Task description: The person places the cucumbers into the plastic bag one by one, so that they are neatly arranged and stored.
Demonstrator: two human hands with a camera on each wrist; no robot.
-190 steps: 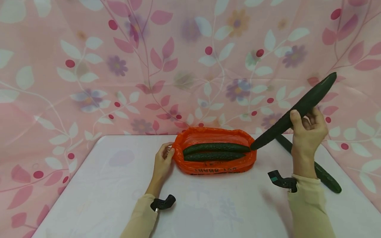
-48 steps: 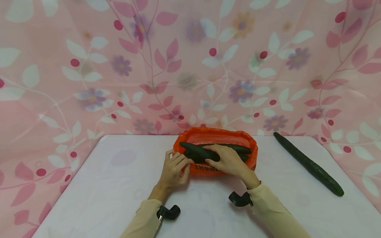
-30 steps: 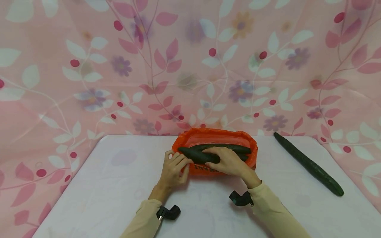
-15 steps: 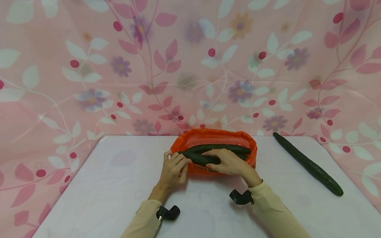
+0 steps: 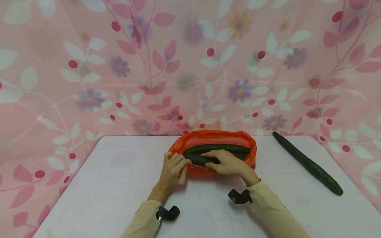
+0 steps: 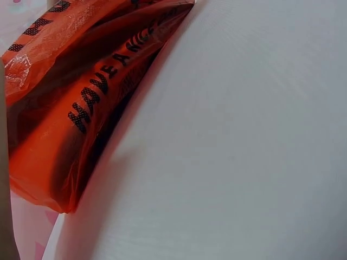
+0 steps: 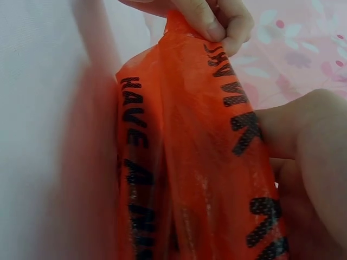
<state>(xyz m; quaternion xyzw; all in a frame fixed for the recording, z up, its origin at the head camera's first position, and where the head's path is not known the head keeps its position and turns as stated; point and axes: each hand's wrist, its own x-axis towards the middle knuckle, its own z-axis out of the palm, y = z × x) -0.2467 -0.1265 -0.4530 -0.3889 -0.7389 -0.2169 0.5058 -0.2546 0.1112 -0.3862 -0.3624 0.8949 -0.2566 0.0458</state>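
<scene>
From the head view, I have the person's left grip (image 5: 175, 167) pinching the near left rim of an orange bag (image 5: 220, 134). The right grip (image 5: 227, 162) is part-closed around the front cucumber (image 5: 198, 160), inside the bag. The rear cucumber (image 5: 217, 148) lies behind it in there; a loose cucumber (image 5: 308, 163) rests well apart, to the right on the white surface (image 5: 119, 185). My left wrist view adds what the head view misses: "HAVE A NICE" lettering (image 6: 99, 82) low on the bag's side. My right wrist view shows that left pinch close up, while the bag's wall hides the cucumbers.
</scene>
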